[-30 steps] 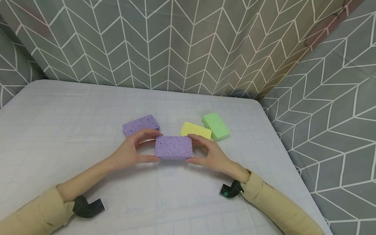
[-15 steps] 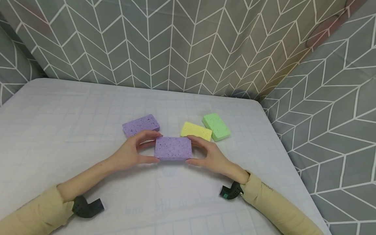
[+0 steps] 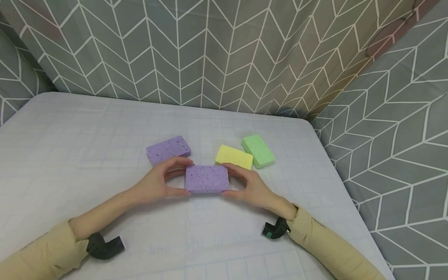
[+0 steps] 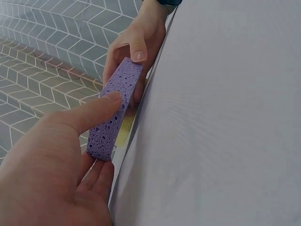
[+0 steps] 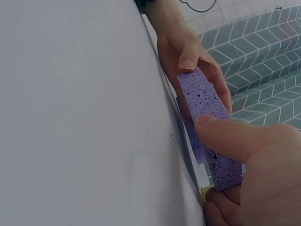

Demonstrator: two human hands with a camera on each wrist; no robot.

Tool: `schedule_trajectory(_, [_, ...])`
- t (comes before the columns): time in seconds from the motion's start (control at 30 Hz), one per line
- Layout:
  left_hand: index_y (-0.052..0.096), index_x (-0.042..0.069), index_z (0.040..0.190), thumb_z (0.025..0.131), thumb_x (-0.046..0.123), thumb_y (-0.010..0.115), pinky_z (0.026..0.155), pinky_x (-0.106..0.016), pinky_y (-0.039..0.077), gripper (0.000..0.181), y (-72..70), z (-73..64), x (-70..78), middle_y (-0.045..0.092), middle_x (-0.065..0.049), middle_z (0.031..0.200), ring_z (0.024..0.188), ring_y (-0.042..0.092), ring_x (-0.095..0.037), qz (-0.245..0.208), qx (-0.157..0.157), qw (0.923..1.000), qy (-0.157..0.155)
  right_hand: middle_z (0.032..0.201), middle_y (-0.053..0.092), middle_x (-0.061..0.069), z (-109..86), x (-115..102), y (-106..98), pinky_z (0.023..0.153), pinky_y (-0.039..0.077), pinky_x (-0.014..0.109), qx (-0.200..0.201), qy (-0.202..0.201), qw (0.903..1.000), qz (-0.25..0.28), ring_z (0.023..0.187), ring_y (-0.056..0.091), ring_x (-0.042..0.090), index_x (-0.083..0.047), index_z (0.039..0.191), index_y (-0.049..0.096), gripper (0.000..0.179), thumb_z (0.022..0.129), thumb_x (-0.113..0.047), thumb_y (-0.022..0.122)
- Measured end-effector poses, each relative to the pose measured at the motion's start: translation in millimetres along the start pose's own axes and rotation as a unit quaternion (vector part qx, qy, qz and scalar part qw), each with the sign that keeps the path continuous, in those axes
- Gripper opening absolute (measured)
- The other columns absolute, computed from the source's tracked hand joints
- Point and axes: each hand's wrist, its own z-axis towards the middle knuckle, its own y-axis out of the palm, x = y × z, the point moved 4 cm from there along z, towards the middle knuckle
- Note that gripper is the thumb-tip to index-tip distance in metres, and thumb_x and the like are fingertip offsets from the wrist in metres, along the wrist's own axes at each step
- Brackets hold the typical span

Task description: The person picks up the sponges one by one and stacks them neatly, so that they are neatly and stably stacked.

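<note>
- A grey fabric backdrop (image 3: 210, 50) with white chevron lines stands behind the table and along its right side.
- The white table (image 3: 87, 128) has faint grid lines and rounded far corners.
- 2 tan sleeves (image 3: 329, 241) reach in from the lower corners.
- The left hand (image 3: 154, 184) pinches the left end of the held purple sponge (image 3: 206, 179), thumb at the lower corner, fingertips at the upper.
- The right hand (image 3: 255, 186) grips the opposite end the same way.
- The held purple sponge is a rectangular block between the 2 hands, its broad face towards the head camera, its long sides running left to right. That face is pale lilac with small dark specks; the narrow sides in the wrist views look deeper violet, with larger, irregular pores. Its edges look straight, its corners crisp.
- 3 more sponges lie beyond it: a second purple sponge (image 3: 168, 149), partly hidden by the left hand; a green sponge (image 3: 258, 151); and a yellow sponge (image 3: 233, 155) just beside the green.
- 2 dark wrist devices (image 3: 103, 247) sit at the cuffs.
</note>
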Motion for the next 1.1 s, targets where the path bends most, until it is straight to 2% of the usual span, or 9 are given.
schedule_trajectory(0.17, [0.052,0.003,0.136,0.069,0.004,0.091,0.112,-0.032,0.046,0.077,-0.2,-0.5,-1.1,0.056,-0.013,0.137,0.129,0.056,-0.023,0.015,-0.007,0.9997,-0.015,0.143,0.057,0.013,0.5,-18.7,-0.8,0.119,0.039,0.040,-0.004,0.004,0.9999,-0.013,0.132,0.054,0.027,0.000,0.144,0.049,0.076,0.077,-0.004,0.085])
schedule_trajectory(0.4, [0.054,0.006,0.137,0.071,0.014,0.092,0.112,-0.028,0.045,0.077,-0.7,-1.2,-4.9,0.057,-0.010,0.138,0.129,0.057,-0.027,0.051,-0.017,0.9979,-0.037,0.149,0.051,0.007,1.6,3.3,3.7,0.121,0.036,0.036,-0.012,-0.026,0.9993,-0.025,0.140,0.045,0.024,-0.007,0.145,0.049,0.079,0.076,-0.009,0.087])
schedule_trajectory(0.6, [0.054,0.006,0.138,0.069,0.015,0.093,0.111,-0.026,0.045,0.080,0.4,-1.6,-5.1,0.056,-0.010,0.139,0.129,0.057,-0.026,0.077,-0.025,0.9956,-0.047,0.150,0.051,0.002,0.9,2.8,2.9,0.121,0.036,0.036,-0.018,-0.029,0.9990,-0.030,0.140,0.045,0.021,-0.011,0.147,0.049,0.078,0.079,-0.019,0.086])
schedule_trajectory(0.83, [0.054,0.007,0.139,0.068,0.016,0.093,0.111,-0.025,0.045,0.081,1.0,-2.0,-3.4,0.056,-0.008,0.139,0.129,0.058,-0.025,0.092,-0.027,0.9941,-0.052,0.151,0.050,0.000,0.6,0.9,3.7,0.121,0.036,0.036,-0.019,-0.023,0.9987,-0.042,0.140,0.044,0.019,-0.012,0.147,0.049,0.079,0.078,-0.018,0.087])
schedule_trajectory(1.1, [0.054,0.007,0.138,0.068,0.019,0.094,0.110,-0.026,0.046,0.082,1.3,-1.8,-2.9,0.056,-0.008,0.139,0.128,0.058,-0.024,0.101,-0.026,0.9931,-0.052,0.151,0.050,0.001,0.1,4.3,2.9,0.121,0.036,0.037,-0.017,-0.041,0.9983,-0.038,0.139,0.046,0.020,-0.011,0.146,0.050,0.078,0.079,-0.020,0.087])
